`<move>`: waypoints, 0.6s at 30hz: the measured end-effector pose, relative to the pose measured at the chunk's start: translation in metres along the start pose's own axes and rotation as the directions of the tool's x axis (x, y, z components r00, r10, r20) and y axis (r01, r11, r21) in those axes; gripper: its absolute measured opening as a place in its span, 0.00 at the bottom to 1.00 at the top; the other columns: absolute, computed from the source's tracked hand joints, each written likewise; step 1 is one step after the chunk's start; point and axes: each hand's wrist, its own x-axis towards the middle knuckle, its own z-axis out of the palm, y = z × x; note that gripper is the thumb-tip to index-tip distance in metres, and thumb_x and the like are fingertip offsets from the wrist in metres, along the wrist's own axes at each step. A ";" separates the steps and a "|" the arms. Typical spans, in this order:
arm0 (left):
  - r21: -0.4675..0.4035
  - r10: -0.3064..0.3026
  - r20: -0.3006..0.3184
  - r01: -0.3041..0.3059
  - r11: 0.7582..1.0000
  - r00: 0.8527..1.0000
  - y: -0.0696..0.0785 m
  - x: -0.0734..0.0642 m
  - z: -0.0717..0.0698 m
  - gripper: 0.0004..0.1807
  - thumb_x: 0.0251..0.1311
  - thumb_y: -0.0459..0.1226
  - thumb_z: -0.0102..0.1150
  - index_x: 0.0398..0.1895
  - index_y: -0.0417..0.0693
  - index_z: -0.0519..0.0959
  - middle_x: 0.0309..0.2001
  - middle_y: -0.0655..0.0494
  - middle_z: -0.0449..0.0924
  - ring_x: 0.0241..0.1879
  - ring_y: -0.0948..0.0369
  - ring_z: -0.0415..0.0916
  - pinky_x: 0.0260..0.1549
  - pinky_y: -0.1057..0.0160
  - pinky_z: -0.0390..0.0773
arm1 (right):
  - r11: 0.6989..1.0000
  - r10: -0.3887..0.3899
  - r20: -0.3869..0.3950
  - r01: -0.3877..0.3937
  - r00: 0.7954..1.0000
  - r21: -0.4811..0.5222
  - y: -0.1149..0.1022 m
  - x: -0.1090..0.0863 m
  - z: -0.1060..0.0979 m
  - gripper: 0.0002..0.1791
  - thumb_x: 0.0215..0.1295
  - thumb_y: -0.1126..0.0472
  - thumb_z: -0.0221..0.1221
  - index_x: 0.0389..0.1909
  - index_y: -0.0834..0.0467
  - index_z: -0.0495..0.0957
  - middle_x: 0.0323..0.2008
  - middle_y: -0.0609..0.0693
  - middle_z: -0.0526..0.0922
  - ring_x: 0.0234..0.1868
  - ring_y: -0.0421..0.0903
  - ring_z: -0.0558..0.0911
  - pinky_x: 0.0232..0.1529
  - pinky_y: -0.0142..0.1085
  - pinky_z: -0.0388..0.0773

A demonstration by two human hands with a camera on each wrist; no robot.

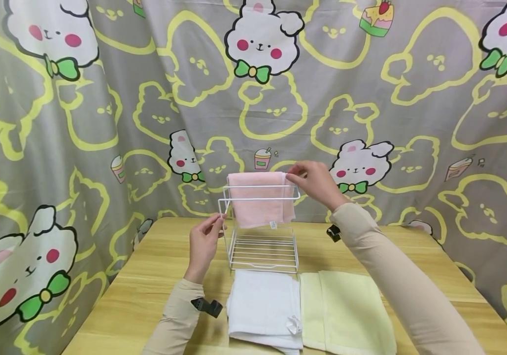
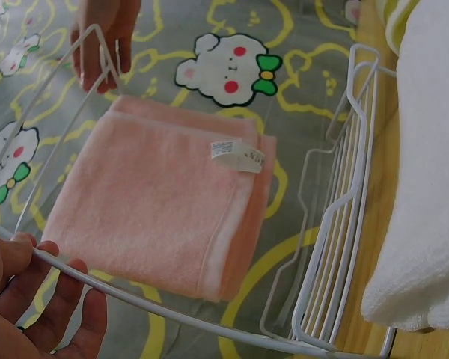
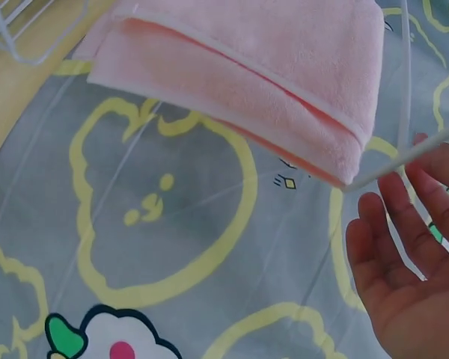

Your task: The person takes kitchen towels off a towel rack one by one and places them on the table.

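Observation:
A folded pink towel (image 1: 257, 204) hangs over the back top bar of a white wire rack (image 1: 264, 268), its tag showing at the lower edge. My left hand (image 1: 204, 241) holds the rack's left upright wire, thumb on one side and fingers curled on the other in the left wrist view. Up at the rack's top right corner, my right hand (image 1: 315, 181) pinches the bar beside the towel's edge. In the right wrist view its fingers (image 3: 411, 232) curve at the bar, just past the towel's corner; the thumb is hidden there.
In front of the rack lie a folded white towel (image 1: 262, 305) and a folded yellow towel (image 1: 346, 310), side by side on the wooden table (image 1: 155, 276). A patterned curtain (image 1: 147, 138) hangs close behind the rack.

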 end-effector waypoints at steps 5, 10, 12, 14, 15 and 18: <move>0.009 0.000 0.000 0.000 1.000 1.000 -0.001 0.000 0.000 0.15 0.71 0.35 0.62 0.55 0.36 0.84 0.50 0.45 0.88 0.36 0.65 0.83 0.37 0.72 0.86 | 1.000 0.018 0.030 -0.019 0.999 0.025 -0.003 0.012 0.009 0.11 0.70 0.55 0.66 0.47 0.58 0.85 0.48 0.55 0.87 0.51 0.54 0.83 0.56 0.50 0.82; 0.008 -0.006 0.008 0.006 1.000 1.000 -0.002 0.000 0.000 0.15 0.71 0.35 0.62 0.56 0.36 0.83 0.52 0.43 0.87 0.36 0.68 0.82 0.38 0.71 0.86 | 0.999 0.028 0.074 -0.031 0.997 0.038 -0.008 0.024 0.015 0.17 0.70 0.53 0.66 0.53 0.57 0.83 0.53 0.56 0.86 0.56 0.54 0.81 0.60 0.50 0.80; 0.006 -0.006 0.008 0.006 1.000 1.000 -0.002 0.000 0.000 0.15 0.71 0.34 0.62 0.57 0.36 0.83 0.52 0.42 0.87 0.36 0.68 0.82 0.38 0.71 0.86 | 0.998 0.044 0.093 -0.049 0.995 0.050 -0.010 0.028 0.017 0.19 0.69 0.52 0.67 0.56 0.57 0.83 0.56 0.55 0.85 0.59 0.54 0.80 0.62 0.51 0.78; 0.007 -0.004 0.006 0.004 1.000 1.000 -0.002 0.000 0.000 0.15 0.71 0.35 0.62 0.57 0.36 0.83 0.52 0.43 0.87 0.36 0.69 0.82 0.37 0.72 0.86 | 0.995 0.063 0.112 -0.071 0.992 0.072 -0.013 0.032 0.018 0.20 0.69 0.52 0.67 0.57 0.56 0.82 0.57 0.55 0.84 0.61 0.55 0.79 0.62 0.51 0.78; 0.009 -0.003 0.004 0.003 1.000 1.000 -0.002 0.000 0.000 0.15 0.71 0.34 0.62 0.56 0.36 0.83 0.52 0.43 0.87 0.36 0.69 0.82 0.37 0.72 0.86 | 0.993 0.071 0.122 -0.082 0.990 0.084 -0.014 0.033 0.018 0.20 0.69 0.52 0.67 0.58 0.56 0.82 0.58 0.55 0.83 0.62 0.55 0.78 0.62 0.51 0.78; 0.009 0.000 0.006 0.000 1.000 1.000 -0.001 0.000 0.000 0.15 0.71 0.35 0.62 0.56 0.35 0.83 0.51 0.42 0.87 0.36 0.68 0.83 0.37 0.72 0.86 | 0.988 0.093 0.147 -0.110 0.985 0.106 -0.014 0.038 0.021 0.20 0.69 0.52 0.67 0.59 0.54 0.82 0.60 0.55 0.83 0.63 0.55 0.78 0.61 0.50 0.79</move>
